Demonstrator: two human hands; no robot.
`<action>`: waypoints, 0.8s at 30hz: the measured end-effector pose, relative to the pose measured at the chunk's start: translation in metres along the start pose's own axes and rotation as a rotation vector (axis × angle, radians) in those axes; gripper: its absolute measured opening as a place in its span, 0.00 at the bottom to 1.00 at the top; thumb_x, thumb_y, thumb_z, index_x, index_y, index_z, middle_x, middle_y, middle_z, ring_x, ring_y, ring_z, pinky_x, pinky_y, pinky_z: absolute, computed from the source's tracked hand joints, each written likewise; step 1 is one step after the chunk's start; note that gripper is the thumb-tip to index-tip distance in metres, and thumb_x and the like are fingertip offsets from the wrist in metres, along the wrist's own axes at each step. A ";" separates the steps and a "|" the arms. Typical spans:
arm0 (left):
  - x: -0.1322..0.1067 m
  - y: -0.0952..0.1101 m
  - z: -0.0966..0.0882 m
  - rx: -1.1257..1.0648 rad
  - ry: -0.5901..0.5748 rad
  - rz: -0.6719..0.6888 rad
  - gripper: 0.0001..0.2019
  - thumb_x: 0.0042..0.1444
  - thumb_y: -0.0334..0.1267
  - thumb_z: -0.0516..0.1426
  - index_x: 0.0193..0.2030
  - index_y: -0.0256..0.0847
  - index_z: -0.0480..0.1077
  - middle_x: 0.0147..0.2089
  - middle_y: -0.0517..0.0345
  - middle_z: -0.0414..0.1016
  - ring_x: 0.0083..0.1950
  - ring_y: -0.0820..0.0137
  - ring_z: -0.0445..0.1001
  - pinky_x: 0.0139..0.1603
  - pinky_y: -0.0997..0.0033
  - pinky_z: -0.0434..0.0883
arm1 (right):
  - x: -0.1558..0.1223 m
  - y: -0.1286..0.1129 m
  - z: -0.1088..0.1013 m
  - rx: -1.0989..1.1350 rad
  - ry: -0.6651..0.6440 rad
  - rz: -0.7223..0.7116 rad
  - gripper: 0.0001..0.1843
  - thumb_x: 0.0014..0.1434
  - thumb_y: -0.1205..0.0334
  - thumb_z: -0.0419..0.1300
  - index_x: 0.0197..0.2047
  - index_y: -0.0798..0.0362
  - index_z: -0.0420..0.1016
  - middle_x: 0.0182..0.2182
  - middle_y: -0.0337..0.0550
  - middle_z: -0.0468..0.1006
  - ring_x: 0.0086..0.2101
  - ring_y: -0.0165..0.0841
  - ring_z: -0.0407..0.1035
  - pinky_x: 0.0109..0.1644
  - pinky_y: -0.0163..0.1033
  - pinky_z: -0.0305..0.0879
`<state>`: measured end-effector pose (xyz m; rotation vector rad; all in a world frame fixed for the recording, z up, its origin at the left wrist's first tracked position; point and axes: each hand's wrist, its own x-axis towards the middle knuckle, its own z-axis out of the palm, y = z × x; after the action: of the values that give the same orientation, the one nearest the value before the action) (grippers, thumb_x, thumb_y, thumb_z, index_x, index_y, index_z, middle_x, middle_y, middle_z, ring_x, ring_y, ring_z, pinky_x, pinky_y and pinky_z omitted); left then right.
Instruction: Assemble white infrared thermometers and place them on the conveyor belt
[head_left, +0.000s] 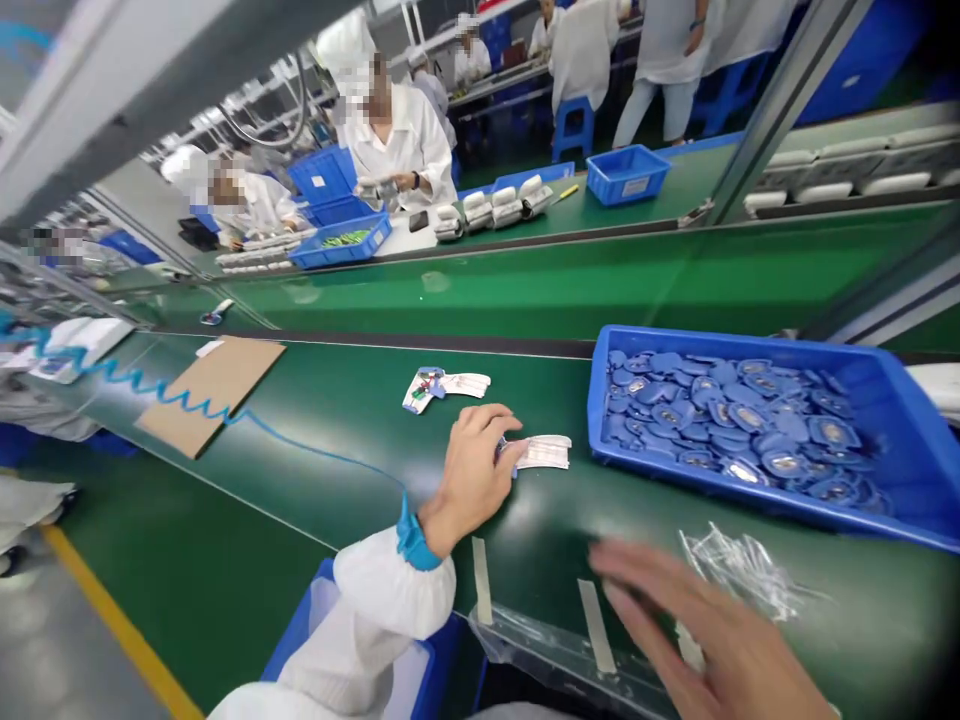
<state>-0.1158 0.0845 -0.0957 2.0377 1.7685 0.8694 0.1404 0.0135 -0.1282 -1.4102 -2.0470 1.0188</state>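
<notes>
My left hand, with a blue wrist strap, is closed over one end of a curved white plastic housing on the green bench. Its fingers hide most of that end; a little blue shows beside the thumb. Just behind lies a similar white housing with a blue end, small wires and a bit of green. Nearer to me, my right hand hovers over the bench, blurred, its fingers stretched out and nothing seen in them. It is close to a pile of thin clear plastic pieces.
A blue tray full of blue oval parts stands at the right. Tape strips hold a clear bag at the front edge. A coiled blue cord runs left past a cardboard sheet. Co-workers sit across the green divider.
</notes>
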 end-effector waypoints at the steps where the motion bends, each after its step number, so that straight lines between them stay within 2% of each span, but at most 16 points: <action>1: 0.005 -0.002 0.003 -0.009 -0.019 0.016 0.05 0.66 0.33 0.57 0.45 0.41 0.75 0.53 0.52 0.77 0.55 0.61 0.71 0.59 0.57 0.66 | 0.023 -0.011 0.007 -0.052 0.103 -0.086 0.19 0.68 0.43 0.54 0.56 0.33 0.78 0.59 0.40 0.76 0.54 0.41 0.75 0.58 0.48 0.75; 3: 0.010 -0.006 0.007 -0.037 -0.069 0.036 0.06 0.67 0.32 0.56 0.39 0.41 0.74 0.47 0.54 0.78 0.50 0.62 0.72 0.55 0.58 0.67 | 0.064 -0.029 0.022 -0.208 0.245 -0.177 0.22 0.72 0.51 0.50 0.63 0.42 0.73 0.63 0.44 0.73 0.50 0.40 0.78 0.45 0.45 0.79; 4: 0.010 -0.009 0.007 -0.060 -0.092 0.038 0.07 0.67 0.31 0.55 0.38 0.41 0.73 0.46 0.55 0.78 0.49 0.63 0.72 0.54 0.59 0.67 | 0.079 -0.034 0.028 -0.276 0.273 -0.191 0.22 0.72 0.53 0.49 0.65 0.45 0.71 0.64 0.45 0.72 0.50 0.40 0.78 0.42 0.44 0.79; 6: 0.006 -0.012 0.005 -0.118 -0.130 0.031 0.07 0.66 0.28 0.56 0.37 0.40 0.72 0.47 0.54 0.77 0.49 0.63 0.72 0.54 0.59 0.67 | 0.095 -0.037 0.039 -0.347 0.298 -0.223 0.21 0.73 0.55 0.50 0.64 0.50 0.70 0.61 0.47 0.75 0.50 0.39 0.77 0.41 0.43 0.78; 9: -0.007 -0.015 -0.004 -0.197 -0.197 -0.003 0.08 0.64 0.26 0.56 0.35 0.40 0.71 0.51 0.54 0.76 0.53 0.63 0.71 0.57 0.59 0.65 | 0.088 -0.029 0.048 -0.337 0.264 -0.264 0.17 0.71 0.54 0.56 0.59 0.50 0.73 0.55 0.45 0.78 0.49 0.39 0.75 0.48 0.44 0.76; 12: -0.022 -0.014 -0.014 -0.238 -0.283 -0.012 0.07 0.65 0.28 0.56 0.36 0.41 0.72 0.55 0.54 0.75 0.56 0.63 0.70 0.59 0.58 0.64 | 0.069 -0.021 0.051 -0.317 0.215 -0.277 0.17 0.69 0.54 0.59 0.59 0.49 0.73 0.54 0.43 0.77 0.47 0.39 0.73 0.50 0.46 0.72; 14: -0.030 -0.012 -0.018 -0.220 -0.304 0.017 0.07 0.67 0.29 0.56 0.38 0.41 0.72 0.56 0.54 0.74 0.57 0.63 0.70 0.60 0.58 0.63 | 0.060 -0.020 0.052 -0.309 0.204 -0.282 0.18 0.69 0.54 0.59 0.59 0.48 0.74 0.56 0.43 0.76 0.46 0.39 0.71 0.49 0.47 0.70; 17: -0.038 -0.006 -0.018 -0.157 -0.297 0.057 0.06 0.67 0.30 0.55 0.39 0.41 0.72 0.57 0.54 0.74 0.57 0.62 0.69 0.61 0.57 0.62 | 0.054 -0.027 0.052 -0.295 0.265 -0.266 0.17 0.70 0.53 0.58 0.58 0.48 0.75 0.58 0.44 0.75 0.47 0.40 0.70 0.45 0.45 0.65; 22: -0.043 0.003 -0.011 -0.129 -0.272 0.035 0.07 0.66 0.28 0.56 0.37 0.41 0.72 0.56 0.55 0.74 0.59 0.63 0.69 0.62 0.57 0.61 | 0.056 -0.043 0.051 -0.277 0.320 -0.210 0.12 0.71 0.54 0.57 0.42 0.45 0.83 0.41 0.39 0.80 0.39 0.37 0.68 0.39 0.44 0.55; 24: -0.043 0.005 -0.010 -0.133 -0.264 0.019 0.07 0.66 0.29 0.56 0.38 0.42 0.73 0.57 0.56 0.74 0.59 0.63 0.69 0.62 0.56 0.61 | 0.058 -0.045 0.051 -0.262 0.336 -0.223 0.12 0.70 0.56 0.59 0.39 0.46 0.83 0.38 0.38 0.80 0.38 0.36 0.67 0.40 0.44 0.54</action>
<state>-0.1205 0.0398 -0.0952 1.9827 1.5119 0.6680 0.0554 0.0413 -0.1276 -1.3298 -2.0741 0.4016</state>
